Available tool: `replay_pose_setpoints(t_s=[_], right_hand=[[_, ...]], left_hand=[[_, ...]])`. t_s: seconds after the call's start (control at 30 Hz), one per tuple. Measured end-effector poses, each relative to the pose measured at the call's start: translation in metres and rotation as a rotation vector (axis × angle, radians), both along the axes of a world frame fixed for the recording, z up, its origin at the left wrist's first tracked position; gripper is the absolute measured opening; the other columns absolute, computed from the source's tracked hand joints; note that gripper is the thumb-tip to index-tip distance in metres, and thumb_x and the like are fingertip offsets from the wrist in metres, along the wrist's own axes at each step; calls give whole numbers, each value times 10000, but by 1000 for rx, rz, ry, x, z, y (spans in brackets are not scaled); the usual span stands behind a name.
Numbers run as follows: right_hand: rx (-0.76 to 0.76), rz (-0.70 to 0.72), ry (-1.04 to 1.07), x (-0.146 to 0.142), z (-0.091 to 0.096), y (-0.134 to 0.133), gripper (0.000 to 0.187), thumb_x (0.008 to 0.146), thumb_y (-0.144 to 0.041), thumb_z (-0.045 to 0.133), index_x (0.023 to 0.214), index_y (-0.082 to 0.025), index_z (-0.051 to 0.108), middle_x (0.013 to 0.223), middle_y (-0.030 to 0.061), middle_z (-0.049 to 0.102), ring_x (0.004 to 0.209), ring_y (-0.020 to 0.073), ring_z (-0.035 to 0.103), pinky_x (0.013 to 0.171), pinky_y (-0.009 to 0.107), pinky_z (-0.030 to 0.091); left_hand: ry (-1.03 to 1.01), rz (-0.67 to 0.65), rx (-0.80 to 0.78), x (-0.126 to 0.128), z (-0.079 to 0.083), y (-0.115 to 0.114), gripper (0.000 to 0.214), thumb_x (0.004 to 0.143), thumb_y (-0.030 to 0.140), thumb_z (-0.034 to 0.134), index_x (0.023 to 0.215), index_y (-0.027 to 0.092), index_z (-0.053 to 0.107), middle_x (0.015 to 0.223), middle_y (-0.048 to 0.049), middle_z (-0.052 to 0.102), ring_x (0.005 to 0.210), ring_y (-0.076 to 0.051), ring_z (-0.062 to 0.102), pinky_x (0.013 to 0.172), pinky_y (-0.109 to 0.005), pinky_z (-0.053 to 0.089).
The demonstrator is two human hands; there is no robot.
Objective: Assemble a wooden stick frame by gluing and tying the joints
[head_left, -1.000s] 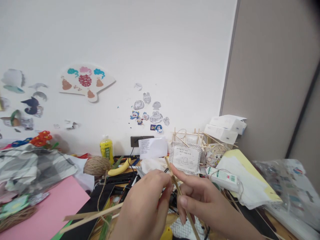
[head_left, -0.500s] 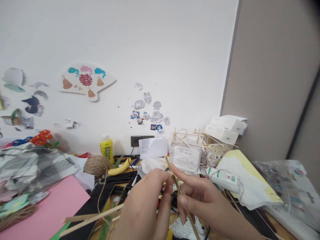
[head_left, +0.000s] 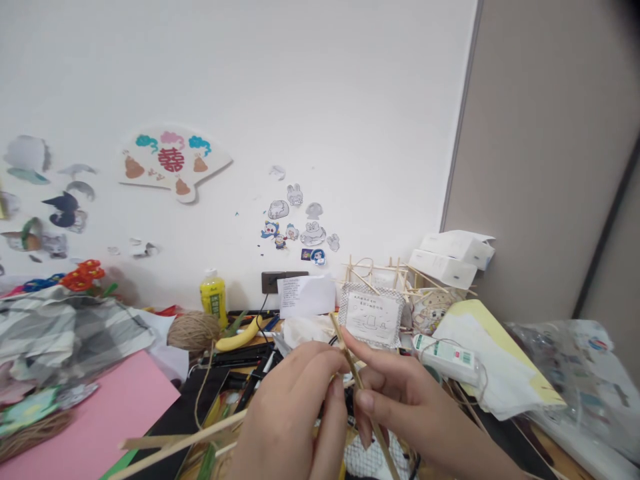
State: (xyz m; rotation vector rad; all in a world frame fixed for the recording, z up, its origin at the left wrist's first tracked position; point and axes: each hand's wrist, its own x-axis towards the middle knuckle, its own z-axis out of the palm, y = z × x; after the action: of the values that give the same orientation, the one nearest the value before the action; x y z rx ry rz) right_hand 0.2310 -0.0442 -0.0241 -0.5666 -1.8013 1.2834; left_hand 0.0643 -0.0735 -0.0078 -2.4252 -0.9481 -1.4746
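In the lower middle, my right hand (head_left: 400, 393) pinches a thin wooden stick (head_left: 356, 375) between thumb and fingers; the stick slants from upper left to lower right. Close beside it my left hand (head_left: 295, 407) is curled, back towards me, its fingertips near the stick's upper part. Several pale wooden sticks (head_left: 185, 441) stick out leftward from behind my left hand, which appears closed on them, though the grip itself is hidden. Brown twine (head_left: 200, 393) hangs down towards those sticks from the twine ball (head_left: 194, 331).
Behind my hands lie a banana (head_left: 241, 335), a yellow bottle (head_left: 213, 299), black pens and a framed drawing (head_left: 373, 315). Pink paper (head_left: 120, 407) and checked cloth (head_left: 70, 333) cover the left. White boxes (head_left: 450, 257) and plastic bags (head_left: 575, 373) are at right.
My left fingers have shifted slightly right, closer to the stick in my right hand. The sticks at left have moved a little down and left. My right hand is almost still.
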Motion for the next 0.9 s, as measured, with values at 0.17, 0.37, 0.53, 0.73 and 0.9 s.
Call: replay_pose_setpoints(t_s=[0.17,0.37,0.53,0.73,0.9], right_hand=[[-9,24,8,0,0,-1,570,862,-401,565,1377,-265,361,589,-34,566,536,84,496,552,227,404],[-2,12,-19,1,0,-1,594,852,-413,570,1382,-256,352,595,-32,568,530,88,489,543,236,404],[7,-22,-43,2,1,-1,592,856,-396,559,1388,-269,333,597,-30,583,513,87,480,520,232,402],[4,-38,-47,1,0,0,613,847,-389,561,1394,-252,321,592,-32,577,518,92,483,527,241,400],[-11,-35,-48,0,1,-1,626,840,-393,564,1395,-235,321,596,-31,568,525,100,491,536,254,397]], left_hand=[[-3,-45,-6,0,3,4,190,839,63,383,775,188,510,778,-9,573,786,-112,560,726,-205,444],[1,-56,-96,-1,2,1,188,879,123,383,739,196,487,760,1,553,724,-104,549,685,-208,447],[-92,55,-158,1,-1,1,116,901,166,393,920,241,480,760,36,589,680,-92,588,644,-187,468],[-170,121,-136,3,-13,9,144,875,188,446,987,278,460,770,47,636,656,-107,638,595,-194,496],[-112,130,-106,3,-13,9,151,860,186,457,1000,242,462,752,13,627,650,-129,638,579,-223,508]])
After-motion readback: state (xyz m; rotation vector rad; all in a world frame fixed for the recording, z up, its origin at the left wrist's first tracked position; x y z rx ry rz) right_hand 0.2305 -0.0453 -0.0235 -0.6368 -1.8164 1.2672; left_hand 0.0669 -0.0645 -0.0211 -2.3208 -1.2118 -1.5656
